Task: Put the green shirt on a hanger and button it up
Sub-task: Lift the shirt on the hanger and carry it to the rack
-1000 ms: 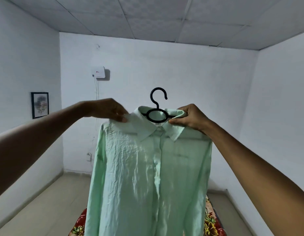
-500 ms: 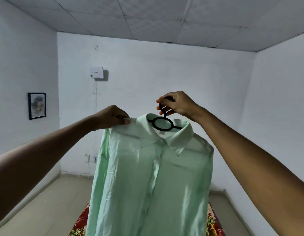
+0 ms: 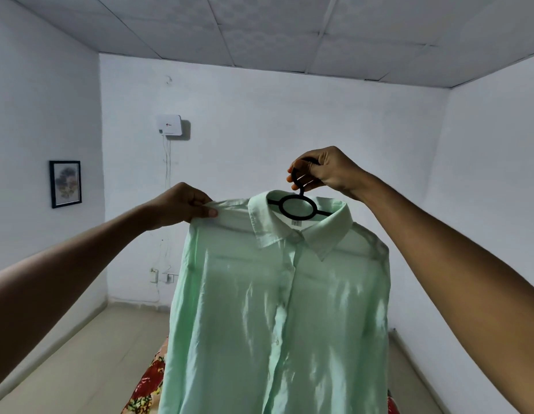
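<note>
Two closed grips [image 3: 325, 171]: hanger [image 3: 300, 206], shirt [image 3: 277, 309]

Right hand [image 3: 331, 171] grips the hanger [image 3: 300, 206] hook; left hand [image 3: 182, 206] pinches the green shirt [image 3: 277, 309] shoulder.

Shirt [image 3: 277, 309] on hanger [image 3: 298, 207], right hand [image 3: 328, 171] above on hook, left hand [image 3: 182, 206] at left shoulder, apparently bedding [image 3: 146, 386] below behind

The green shirt [image 3: 277, 309] hides the hanger's [image 3: 298, 207] arms; its hem is cut off below.
</note>
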`<state>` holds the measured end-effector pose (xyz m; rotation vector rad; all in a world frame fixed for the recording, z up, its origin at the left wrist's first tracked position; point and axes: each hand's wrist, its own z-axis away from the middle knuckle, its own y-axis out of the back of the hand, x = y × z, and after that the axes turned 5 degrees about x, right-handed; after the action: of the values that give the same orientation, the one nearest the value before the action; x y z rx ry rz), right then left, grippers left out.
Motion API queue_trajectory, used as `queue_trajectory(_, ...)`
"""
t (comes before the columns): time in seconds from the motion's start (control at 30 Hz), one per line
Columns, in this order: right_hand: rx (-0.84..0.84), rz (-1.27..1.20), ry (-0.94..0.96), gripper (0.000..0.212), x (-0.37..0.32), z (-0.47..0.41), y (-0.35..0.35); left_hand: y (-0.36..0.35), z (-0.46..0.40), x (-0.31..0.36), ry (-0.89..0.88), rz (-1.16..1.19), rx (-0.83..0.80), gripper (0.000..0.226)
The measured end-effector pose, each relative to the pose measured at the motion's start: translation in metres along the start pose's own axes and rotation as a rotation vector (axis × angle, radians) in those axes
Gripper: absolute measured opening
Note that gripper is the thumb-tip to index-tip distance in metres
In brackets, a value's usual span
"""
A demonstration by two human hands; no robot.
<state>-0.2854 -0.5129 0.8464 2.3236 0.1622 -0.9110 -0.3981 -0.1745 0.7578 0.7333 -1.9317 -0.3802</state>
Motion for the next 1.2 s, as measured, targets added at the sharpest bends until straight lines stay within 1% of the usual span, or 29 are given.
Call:
queue_trajectory(0.07, 0.002, -0.009, -0.003, 0.026, 0.001, 0.001, -0.001, 0.004, 0.002, 0.004, 0.016, 0.001, -0.059, 0.05)
queue_trajectory(0.1, 0.004, -0.012, -0.001, 0.027, 0.001, 0.0, -0.002, 0.005, 0.002, 0.005, 0.016, -0.02, -0.09, 0.053)
queue_trajectory(0.17, 0.006, -0.015, 0.003, 0.028, 0.001, 0.001, -0.005, 0.002, -0.001, 0.013, -0.03, -0.129, -0.096, 0.05)
queue_trajectory(0.23, 0.005, -0.019, 0.009, 0.028, -0.001, 0.0, -0.007, -0.001, -0.005, 0.021, -0.075, -0.201, -0.045, 0.047)
queue_trajectory(0.33, 0.004, -0.029, 0.014, 0.026, -0.003, 0.0, -0.009, -0.001, -0.009, 0.021, -0.134, -0.24, -0.01, 0.034)
queue_trajectory(0.37, 0.002, -0.03, 0.013, 0.026, -0.004, 0.0, -0.008, 0.0, -0.008, 0.02, -0.138, -0.233, -0.009, 0.026)
queue_trajectory(0.4, -0.002, -0.028, 0.012, 0.026, -0.004, -0.001, -0.008, 0.002, -0.006, 0.019, -0.131, -0.211, -0.016, 0.022)
queue_trajectory(0.5, -0.01, -0.014, 0.004, 0.027, -0.004, -0.001, -0.006, 0.004, 0.0, 0.025, -0.081, -0.16, -0.1, 0.038)
queue_trajectory(0.57, -0.006, -0.013, 0.006, 0.025, -0.005, -0.002, -0.006, 0.001, -0.002, 0.031, -0.069, -0.18, -0.155, 0.034)
queue_trajectory(0.6, -0.007, -0.018, 0.008, 0.024, -0.007, -0.002, -0.007, -0.001, -0.004, 0.034, -0.082, -0.203, -0.153, 0.035)
queue_trajectory(0.67, -0.014, -0.026, 0.017, 0.025, -0.01, -0.003, -0.008, -0.006, -0.007, 0.038, -0.132, -0.255, -0.094, 0.027)
queue_trajectory(0.73, -0.021, -0.024, 0.033, 0.026, -0.013, -0.003, -0.009, -0.009, -0.01, 0.039, -0.167, -0.312, -0.024, 0.009)
queue_trajectory(0.8, -0.018, -0.034, 0.039, 0.026, -0.015, -0.002, -0.008, -0.01, -0.011, 0.038, -0.18, -0.334, 0.031, 0.014)
queue_trajectory(0.9, 0.01, -0.069, 0.038, 0.028, -0.015, 0.001, -0.004, -0.008, -0.007, 0.042, -0.183, -0.271, 0.072, 0.012)
queue_trajectory(0.97, 0.028, -0.057, 0.002, 0.034, -0.012, 0.008, 0.003, -0.005, -0.005, 0.044, -0.173, -0.237, 0.087, 0.012)
queue_trajectory(1.03, 0.009, 0.041, -0.08, 0.046, -0.004, 0.022, 0.013, 0.002, -0.003, 0.041, -0.156, -0.219, 0.116, 0.015)
queue_trajectory(1.1, -0.075, 0.197, -0.152, 0.054, 0.009, 0.039, 0.025, 0.012, 0.0, 0.037, -0.141, -0.196, 0.149, 0.022)
queue_trajectory(1.17, -0.147, 0.232, -0.193, 0.046, 0.02, 0.053, 0.029, 0.016, 0.004, 0.033, -0.129, -0.157, 0.17, 0.026)
queue_trajectory(1.2, -0.135, 0.194, -0.198, 0.038, 0.023, 0.058, 0.028, 0.015, 0.005, 0.033, -0.128, -0.14, 0.167, 0.026)
